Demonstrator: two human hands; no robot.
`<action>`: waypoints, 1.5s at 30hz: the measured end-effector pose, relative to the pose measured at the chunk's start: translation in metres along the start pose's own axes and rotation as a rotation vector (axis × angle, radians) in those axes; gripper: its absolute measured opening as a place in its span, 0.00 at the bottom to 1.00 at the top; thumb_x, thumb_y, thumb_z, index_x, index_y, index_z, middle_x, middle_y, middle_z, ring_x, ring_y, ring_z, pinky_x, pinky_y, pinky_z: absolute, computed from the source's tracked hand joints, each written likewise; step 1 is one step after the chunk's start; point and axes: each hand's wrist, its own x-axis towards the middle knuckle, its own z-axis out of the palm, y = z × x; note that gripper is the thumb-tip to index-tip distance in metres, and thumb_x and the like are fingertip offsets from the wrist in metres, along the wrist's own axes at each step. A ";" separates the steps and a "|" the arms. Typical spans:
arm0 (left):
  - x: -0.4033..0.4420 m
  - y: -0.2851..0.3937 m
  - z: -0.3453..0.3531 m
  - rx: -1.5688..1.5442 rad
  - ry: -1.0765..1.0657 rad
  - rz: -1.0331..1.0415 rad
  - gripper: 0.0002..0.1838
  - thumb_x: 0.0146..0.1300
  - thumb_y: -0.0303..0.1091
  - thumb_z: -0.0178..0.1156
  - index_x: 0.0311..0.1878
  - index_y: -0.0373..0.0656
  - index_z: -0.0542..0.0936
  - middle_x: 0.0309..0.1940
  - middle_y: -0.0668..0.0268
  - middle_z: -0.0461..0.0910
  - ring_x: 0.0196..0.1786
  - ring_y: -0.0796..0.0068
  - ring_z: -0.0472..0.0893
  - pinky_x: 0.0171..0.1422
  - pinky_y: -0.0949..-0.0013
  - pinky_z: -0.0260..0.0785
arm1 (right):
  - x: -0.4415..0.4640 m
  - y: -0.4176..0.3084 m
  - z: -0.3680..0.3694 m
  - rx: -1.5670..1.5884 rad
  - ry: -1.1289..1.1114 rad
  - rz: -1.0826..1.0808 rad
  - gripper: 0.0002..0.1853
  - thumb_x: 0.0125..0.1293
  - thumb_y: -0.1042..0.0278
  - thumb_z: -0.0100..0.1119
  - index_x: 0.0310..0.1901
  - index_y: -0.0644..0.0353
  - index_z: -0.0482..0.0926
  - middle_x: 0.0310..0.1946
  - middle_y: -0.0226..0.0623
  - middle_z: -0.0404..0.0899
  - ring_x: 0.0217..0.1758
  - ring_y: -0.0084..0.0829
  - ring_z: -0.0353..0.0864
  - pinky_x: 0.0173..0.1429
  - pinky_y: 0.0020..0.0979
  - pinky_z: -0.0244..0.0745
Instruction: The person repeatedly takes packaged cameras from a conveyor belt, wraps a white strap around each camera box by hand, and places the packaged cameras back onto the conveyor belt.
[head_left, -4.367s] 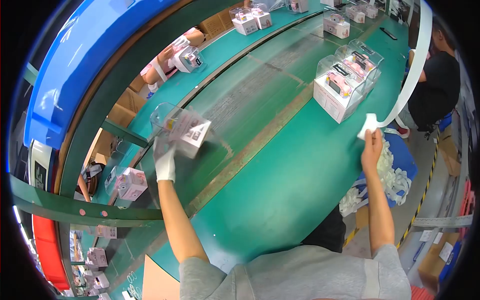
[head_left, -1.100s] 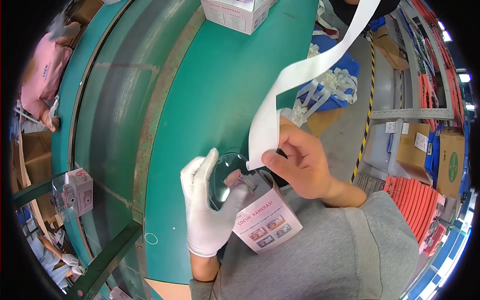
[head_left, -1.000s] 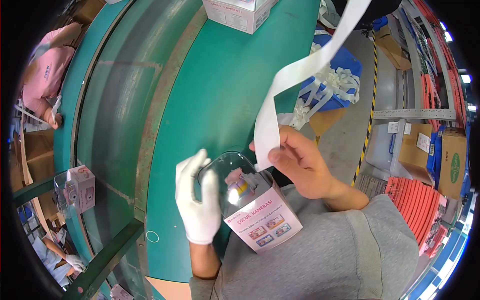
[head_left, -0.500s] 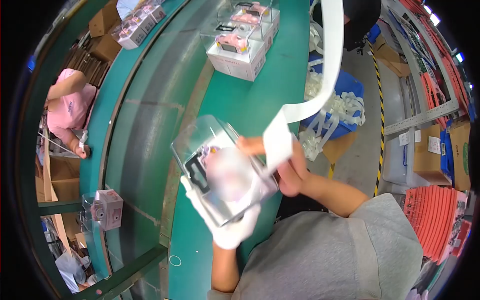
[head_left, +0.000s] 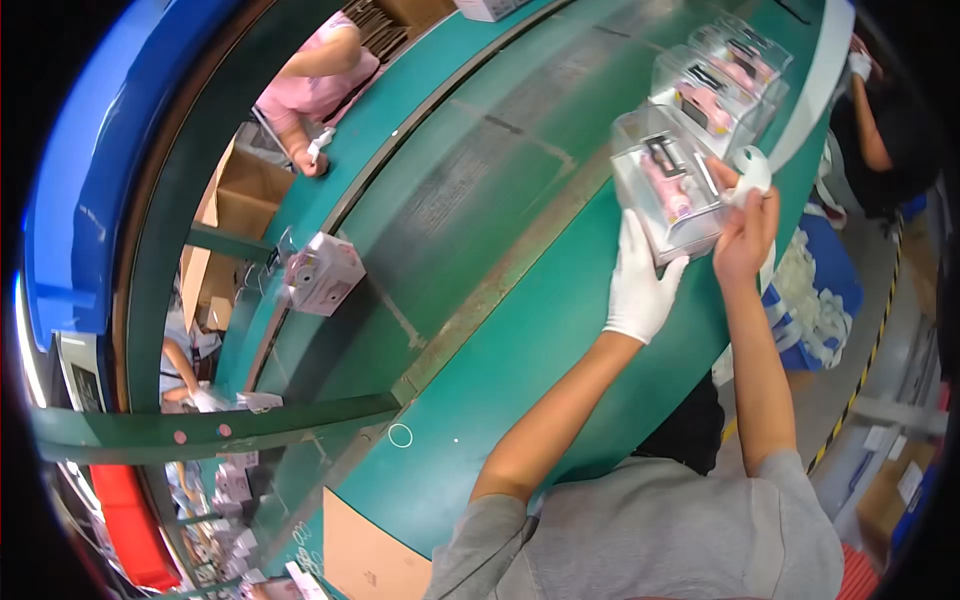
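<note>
My left hand, in a white glove, grips the near end of a clear-covered package, fingers along one side and thumb at the other. A pink toy with a black part shows through the cover. My bare right hand is closed on a curled white strip at the package's right side. Some of its fingers are hidden by the strip. Just beyond stand more packages of the same kind, the nearest package close against the held one.
A wide conveyor belt runs at left, with a boxed pink toy across it. A co-worker in pink works there; another person in black is at right. A blue bin holds white strips. Cardboard lies in front.
The package has moved away from me, up to the other packages, and is now held less tilted. My right hand stays beside it with the white strip. The whole view has turned.
</note>
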 end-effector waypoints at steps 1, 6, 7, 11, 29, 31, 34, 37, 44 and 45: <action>-0.001 -0.004 -0.002 -0.094 -0.031 -0.014 0.50 0.65 0.40 0.69 0.82 0.30 0.52 0.78 0.37 0.58 0.75 0.41 0.69 0.75 0.56 0.67 | -0.002 -0.006 0.000 -0.005 0.020 -0.013 0.12 0.84 0.66 0.42 0.57 0.67 0.67 0.60 0.66 0.79 0.65 0.47 0.81 0.75 0.40 0.69; 0.010 -0.043 -0.073 0.062 0.354 0.165 0.43 0.64 0.34 0.68 0.79 0.33 0.60 0.78 0.42 0.60 0.79 0.47 0.63 0.82 0.50 0.56 | -0.025 -0.030 -0.029 -0.116 0.257 0.009 0.14 0.84 0.66 0.40 0.59 0.68 0.68 0.59 0.56 0.80 0.67 0.42 0.79 0.76 0.40 0.69; 0.020 -0.058 -0.107 0.136 0.550 0.074 0.38 0.64 0.32 0.65 0.75 0.33 0.64 0.74 0.44 0.63 0.77 0.48 0.65 0.81 0.50 0.57 | -0.042 -0.032 -0.041 -0.159 0.299 0.041 0.15 0.84 0.66 0.41 0.59 0.68 0.69 0.57 0.53 0.81 0.66 0.40 0.80 0.76 0.40 0.69; 0.033 -0.169 -0.262 0.477 1.047 -0.115 0.35 0.62 0.31 0.64 0.72 0.33 0.67 0.73 0.43 0.63 0.72 0.43 0.67 0.78 0.50 0.59 | -0.102 -0.045 -0.043 -0.409 0.206 0.250 0.09 0.82 0.68 0.45 0.49 0.64 0.73 0.46 0.40 0.82 0.47 0.27 0.77 0.57 0.24 0.71; 0.045 -0.219 -0.370 0.968 0.764 -0.649 0.13 0.58 0.37 0.64 0.47 0.50 0.84 0.59 0.54 0.74 0.56 0.46 0.78 0.58 0.50 0.75 | -0.125 -0.045 -0.025 -0.660 -0.027 0.312 0.07 0.80 0.71 0.49 0.41 0.61 0.72 0.34 0.29 0.72 0.37 0.21 0.67 0.46 0.22 0.64; 0.046 -0.220 -0.375 0.943 0.725 -0.719 0.12 0.59 0.37 0.64 0.46 0.50 0.85 0.59 0.54 0.74 0.57 0.46 0.77 0.59 0.51 0.75 | -0.125 -0.048 -0.027 -0.652 -0.017 0.315 0.07 0.80 0.71 0.49 0.41 0.61 0.72 0.34 0.29 0.72 0.37 0.21 0.67 0.46 0.22 0.64; 0.034 -0.247 -0.390 0.980 0.663 -0.525 0.10 0.59 0.36 0.65 0.44 0.48 0.85 0.57 0.55 0.74 0.58 0.49 0.75 0.63 0.55 0.71 | -0.127 -0.048 -0.030 -0.641 -0.032 0.313 0.07 0.81 0.69 0.49 0.43 0.61 0.73 0.34 0.29 0.72 0.36 0.21 0.68 0.46 0.22 0.65; 0.042 -0.238 -0.397 0.889 0.656 -0.331 0.09 0.60 0.35 0.65 0.43 0.47 0.85 0.55 0.55 0.74 0.57 0.51 0.74 0.65 0.58 0.69 | -0.122 -0.041 -0.031 -0.594 -0.007 0.281 0.07 0.81 0.68 0.48 0.44 0.61 0.73 0.34 0.29 0.73 0.36 0.21 0.68 0.46 0.22 0.65; -0.027 -0.153 -0.350 0.060 0.494 -0.151 0.06 0.65 0.28 0.64 0.45 0.42 0.82 0.50 0.62 0.75 0.51 0.65 0.74 0.64 0.65 0.67 | -0.132 -0.044 -0.041 -0.386 -0.004 0.446 0.10 0.80 0.67 0.42 0.49 0.62 0.73 0.35 0.30 0.74 0.34 0.21 0.67 0.42 0.23 0.64; -0.039 -0.138 -0.340 -0.284 0.476 -0.280 0.05 0.67 0.28 0.64 0.45 0.42 0.81 0.51 0.64 0.73 0.52 0.68 0.74 0.62 0.67 0.67 | -0.132 -0.046 -0.038 -0.334 -0.008 0.500 0.11 0.80 0.67 0.41 0.51 0.62 0.73 0.35 0.30 0.74 0.34 0.21 0.67 0.41 0.23 0.64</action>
